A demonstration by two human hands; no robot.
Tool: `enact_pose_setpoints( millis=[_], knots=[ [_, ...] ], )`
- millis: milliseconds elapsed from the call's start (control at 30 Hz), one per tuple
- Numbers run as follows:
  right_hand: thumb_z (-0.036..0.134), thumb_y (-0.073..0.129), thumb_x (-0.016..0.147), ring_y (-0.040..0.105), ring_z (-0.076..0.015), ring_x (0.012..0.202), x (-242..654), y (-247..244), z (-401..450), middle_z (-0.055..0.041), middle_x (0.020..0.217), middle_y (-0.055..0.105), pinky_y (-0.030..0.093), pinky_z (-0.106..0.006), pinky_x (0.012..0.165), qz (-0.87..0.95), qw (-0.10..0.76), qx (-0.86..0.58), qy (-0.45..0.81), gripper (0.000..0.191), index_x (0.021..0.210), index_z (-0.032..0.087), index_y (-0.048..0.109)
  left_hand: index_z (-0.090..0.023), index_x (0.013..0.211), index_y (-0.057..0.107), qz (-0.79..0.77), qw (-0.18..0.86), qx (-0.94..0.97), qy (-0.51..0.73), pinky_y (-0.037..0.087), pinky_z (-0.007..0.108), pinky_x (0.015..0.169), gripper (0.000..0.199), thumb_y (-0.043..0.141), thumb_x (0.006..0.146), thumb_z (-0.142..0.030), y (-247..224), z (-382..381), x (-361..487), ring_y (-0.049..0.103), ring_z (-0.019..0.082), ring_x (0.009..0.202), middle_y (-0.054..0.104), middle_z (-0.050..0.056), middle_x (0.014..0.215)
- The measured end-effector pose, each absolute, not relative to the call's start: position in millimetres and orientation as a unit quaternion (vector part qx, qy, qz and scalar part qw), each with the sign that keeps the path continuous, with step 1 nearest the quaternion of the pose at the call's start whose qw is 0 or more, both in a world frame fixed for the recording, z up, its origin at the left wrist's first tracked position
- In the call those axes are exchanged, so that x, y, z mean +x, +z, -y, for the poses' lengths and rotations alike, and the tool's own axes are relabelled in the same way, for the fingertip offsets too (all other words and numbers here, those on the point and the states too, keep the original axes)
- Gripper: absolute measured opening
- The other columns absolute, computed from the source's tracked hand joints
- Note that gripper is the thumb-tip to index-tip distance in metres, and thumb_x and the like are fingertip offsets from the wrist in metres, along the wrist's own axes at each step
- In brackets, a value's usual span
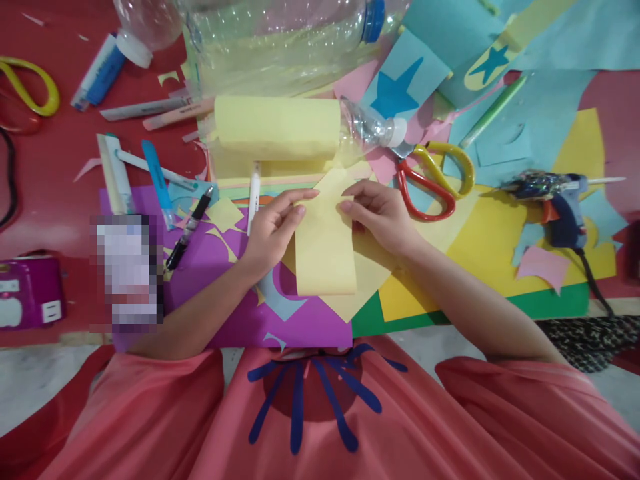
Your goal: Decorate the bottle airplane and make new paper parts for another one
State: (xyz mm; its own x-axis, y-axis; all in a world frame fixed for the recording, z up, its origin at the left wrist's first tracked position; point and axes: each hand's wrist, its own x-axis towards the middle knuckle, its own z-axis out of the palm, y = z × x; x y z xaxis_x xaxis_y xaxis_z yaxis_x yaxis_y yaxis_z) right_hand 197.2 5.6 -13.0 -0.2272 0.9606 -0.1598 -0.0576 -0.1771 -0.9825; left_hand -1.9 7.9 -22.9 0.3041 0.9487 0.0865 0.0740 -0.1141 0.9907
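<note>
A strip of pale yellow paper (325, 257) hangs between my hands, its lower end bent in a curve. My left hand (274, 230) pinches its left edge near the top, thumb against fingers. On the opposite edge, my right hand (381, 212) pinches the same strip. Beneath lies a larger pale yellow sheet (373, 280), partly covered. Just beyond my hands a small plastic bottle (367, 123) lies on its side, with a yellow paper wrap (277, 127) around its body. Scissors (435, 180) with red and yellow handles rest right of the bottle cap.
A glue gun (565, 207) lies at the right on yellow paper (475, 253). Large clear bottles (280, 40) lie at the back. Left are a pen (190, 227), several markers (157, 177), a blurred phone-like object (127, 273) and a glue stick (103, 70). Purple paper (215, 313) covers the near edge.
</note>
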Motion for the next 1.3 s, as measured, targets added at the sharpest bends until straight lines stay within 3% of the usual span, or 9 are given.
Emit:
enact_pose_setpoints(
  millis=[867,1033,1133,1300],
  knots=[
    [0.049,0.072,0.078,0.047,-0.0063,0.046,196.1,-11.7,-6.2,0.0055,0.056,0.053,0.036,-0.022,0.045,0.499,0.405,-0.465,0.609,0.033,0.074,0.020,0.056,-0.023,0.104,0.070,-0.442,0.512,0.619,0.400,0.012,0.023,0.040,0.040,0.058,0.089,-0.058,-19.9,-6.6,-2.5,0.019,0.007,0.041,0.023,-0.008,0.049],
    [0.037,0.063,0.084,0.041,-0.0064,0.048,197.2,-10.6,-5.8,0.0052,0.056,0.048,0.031,-0.022,0.046,0.562,0.379,-0.474,0.562,0.024,0.070,0.019,0.055,-0.021,0.105,0.068,-0.444,0.476,0.661,0.374,0.022,0.022,0.042,0.034,0.052,0.095,-0.049,-16.5,-1.9,-2.2,0.028,0.007,0.044,0.034,-0.007,0.054],
    [0.030,0.060,0.085,0.041,-0.0069,0.053,197.7,-9.4,-4.6,0.0032,0.060,0.052,0.031,-0.023,0.050,0.629,0.338,-0.476,0.513,0.020,0.070,0.017,0.058,-0.021,0.102,0.068,-0.433,0.449,0.702,0.343,0.030,0.022,0.048,0.028,0.050,0.097,-0.041,-15.4,0.8,-1.7,0.034,0.008,0.047,0.035,-0.007,0.054],
    [0.033,0.057,0.085,0.043,-0.0084,0.056,197.1,-9.2,-3.3,0.0005,0.065,0.059,0.031,-0.024,0.053,0.657,0.312,-0.475,0.495,0.022,0.074,0.015,0.062,-0.022,0.116,0.057,-0.405,0.489,0.691,0.345,0.031,0.021,0.048,0.024,0.049,0.097,-0.033,-17.6,1.2,-1.5,0.033,0.008,0.046,0.037,-0.008,0.055]
  ],
)
